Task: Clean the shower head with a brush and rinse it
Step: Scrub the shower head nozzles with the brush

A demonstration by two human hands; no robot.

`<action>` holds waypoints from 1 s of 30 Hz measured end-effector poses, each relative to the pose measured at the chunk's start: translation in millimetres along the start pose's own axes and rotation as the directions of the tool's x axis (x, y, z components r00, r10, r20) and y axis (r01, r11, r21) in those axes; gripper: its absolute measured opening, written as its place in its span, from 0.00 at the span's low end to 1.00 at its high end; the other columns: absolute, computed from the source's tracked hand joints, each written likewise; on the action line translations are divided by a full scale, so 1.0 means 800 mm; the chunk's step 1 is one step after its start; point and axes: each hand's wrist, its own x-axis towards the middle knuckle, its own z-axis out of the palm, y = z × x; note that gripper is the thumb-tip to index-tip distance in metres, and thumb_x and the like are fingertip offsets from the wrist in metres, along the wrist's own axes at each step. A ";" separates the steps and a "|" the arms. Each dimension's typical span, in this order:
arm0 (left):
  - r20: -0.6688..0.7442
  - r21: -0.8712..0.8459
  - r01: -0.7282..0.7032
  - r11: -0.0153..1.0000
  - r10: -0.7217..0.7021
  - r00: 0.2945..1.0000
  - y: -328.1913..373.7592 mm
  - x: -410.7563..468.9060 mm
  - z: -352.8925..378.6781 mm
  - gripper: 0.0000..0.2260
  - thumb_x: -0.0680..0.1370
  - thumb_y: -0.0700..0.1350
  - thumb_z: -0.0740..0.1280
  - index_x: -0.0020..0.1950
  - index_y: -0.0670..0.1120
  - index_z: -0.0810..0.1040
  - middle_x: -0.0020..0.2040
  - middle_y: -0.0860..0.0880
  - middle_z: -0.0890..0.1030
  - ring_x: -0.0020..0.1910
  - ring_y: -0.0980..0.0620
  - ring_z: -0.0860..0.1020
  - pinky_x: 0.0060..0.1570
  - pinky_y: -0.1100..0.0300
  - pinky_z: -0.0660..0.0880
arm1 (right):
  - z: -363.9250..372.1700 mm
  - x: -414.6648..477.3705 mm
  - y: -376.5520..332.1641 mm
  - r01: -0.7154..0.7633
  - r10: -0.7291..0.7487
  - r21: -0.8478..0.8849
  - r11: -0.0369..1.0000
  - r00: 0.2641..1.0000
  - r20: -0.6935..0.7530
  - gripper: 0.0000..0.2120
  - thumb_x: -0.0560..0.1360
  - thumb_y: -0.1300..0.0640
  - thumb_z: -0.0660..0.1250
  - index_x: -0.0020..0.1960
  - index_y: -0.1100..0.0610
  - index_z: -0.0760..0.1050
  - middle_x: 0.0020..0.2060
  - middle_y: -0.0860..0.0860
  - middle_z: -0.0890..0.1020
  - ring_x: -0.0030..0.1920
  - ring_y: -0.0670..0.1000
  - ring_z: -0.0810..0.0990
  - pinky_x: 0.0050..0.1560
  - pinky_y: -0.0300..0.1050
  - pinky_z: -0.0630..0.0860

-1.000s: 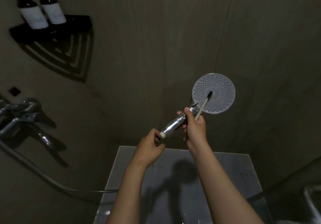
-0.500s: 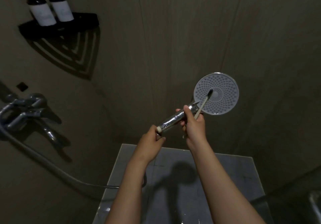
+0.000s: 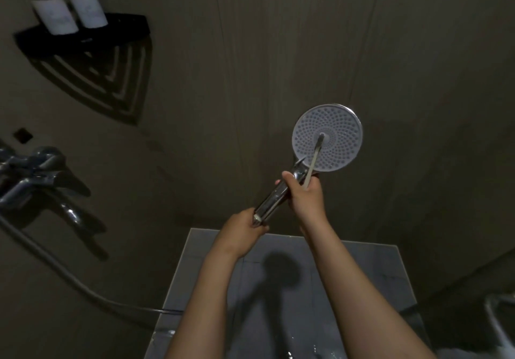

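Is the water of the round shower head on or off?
Off: no water streams from the nozzles of the round grey shower head.

Dim light falls on walls (image 3: 278, 38) of dull grey-brown panels with thin vertical seams. At the upper left a black corner shelf (image 3: 119, 31) carries two dark bottles (image 3: 54, 10) with pale labels side by side and throws a striped shadow (image 3: 111, 80) on the panel below. Lower on the left wall sit a small dark square (image 3: 22, 135) and, under it, a chrome mixer tap (image 3: 33, 172), while at the bottom lies a pale grey stone surface (image 3: 362, 269), wet and glinting near the lower edge.
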 end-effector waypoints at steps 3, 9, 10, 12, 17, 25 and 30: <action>0.031 0.040 0.007 0.999 -0.008 0.999 -0.001 0.000 -0.002 0.09 0.74 0.48 0.69 0.51 0.46 0.77 0.48 0.42 0.82 0.49 0.42 0.80 0.41 0.58 0.71 | -0.002 0.002 -0.001 -0.026 0.028 -0.072 0.997 0.999 0.022 0.16 0.74 0.54 0.69 0.54 0.66 0.74 0.47 0.62 0.83 0.35 0.49 0.79 0.25 0.31 0.69; 0.060 -0.062 -0.003 0.998 0.006 0.998 0.001 0.000 -0.020 0.10 0.73 0.49 0.70 0.46 0.44 0.75 0.38 0.49 0.77 0.36 0.52 0.75 0.36 0.59 0.70 | -0.006 -0.001 0.000 -0.039 0.037 -0.046 0.998 0.998 -0.042 0.20 0.72 0.52 0.70 0.54 0.67 0.75 0.47 0.62 0.84 0.34 0.49 0.78 0.29 0.36 0.70; 0.083 -0.155 0.015 0.988 -0.003 0.997 0.001 0.000 -0.025 0.08 0.74 0.47 0.69 0.44 0.45 0.73 0.34 0.50 0.75 0.31 0.54 0.72 0.32 0.60 0.67 | -0.008 -0.003 -0.002 -0.050 0.050 0.003 0.999 0.998 -0.049 0.19 0.72 0.53 0.70 0.54 0.67 0.75 0.47 0.63 0.83 0.35 0.51 0.80 0.31 0.37 0.72; 0.144 -0.386 0.077 0.919 -0.023 0.989 -0.001 -0.001 -0.036 0.05 0.75 0.42 0.67 0.42 0.45 0.72 0.30 0.50 0.72 0.25 0.56 0.68 0.26 0.64 0.64 | -0.011 -0.006 -0.006 -0.067 0.075 0.130 0.989 0.996 -0.051 0.16 0.74 0.57 0.69 0.54 0.68 0.73 0.45 0.63 0.83 0.36 0.50 0.83 0.31 0.38 0.75; 0.174 -0.509 0.014 0.861 0.086 0.981 -0.008 -0.005 -0.052 0.07 0.74 0.35 0.69 0.43 0.44 0.73 0.28 0.51 0.75 0.26 0.58 0.72 0.28 0.65 0.69 | -0.014 -0.015 -0.026 -0.063 0.067 0.258 0.964 0.998 -0.008 0.09 0.77 0.62 0.65 0.55 0.65 0.69 0.42 0.62 0.80 0.21 0.40 0.75 0.20 0.30 0.66; 0.157 -0.481 -0.036 0.876 0.126 0.979 -0.005 -0.002 -0.046 0.05 0.74 0.36 0.68 0.41 0.44 0.76 0.25 0.52 0.75 0.23 0.60 0.71 0.25 0.69 0.65 | -0.015 -0.013 -0.026 -0.021 0.035 0.308 0.951 0.998 -0.042 0.08 0.76 0.62 0.66 0.53 0.63 0.71 0.38 0.57 0.82 0.34 0.45 0.83 0.35 0.38 0.78; 0.120 -0.471 -0.045 0.881 0.114 0.986 -0.004 -0.003 -0.042 0.05 0.74 0.37 0.69 0.40 0.44 0.76 0.25 0.51 0.75 0.24 0.58 0.71 0.23 0.68 0.64 | -0.014 -0.013 -0.022 -0.033 0.043 0.292 0.956 0.999 -0.028 0.15 0.76 0.62 0.66 0.60 0.68 0.70 0.40 0.58 0.82 0.34 0.45 0.84 0.31 0.35 0.77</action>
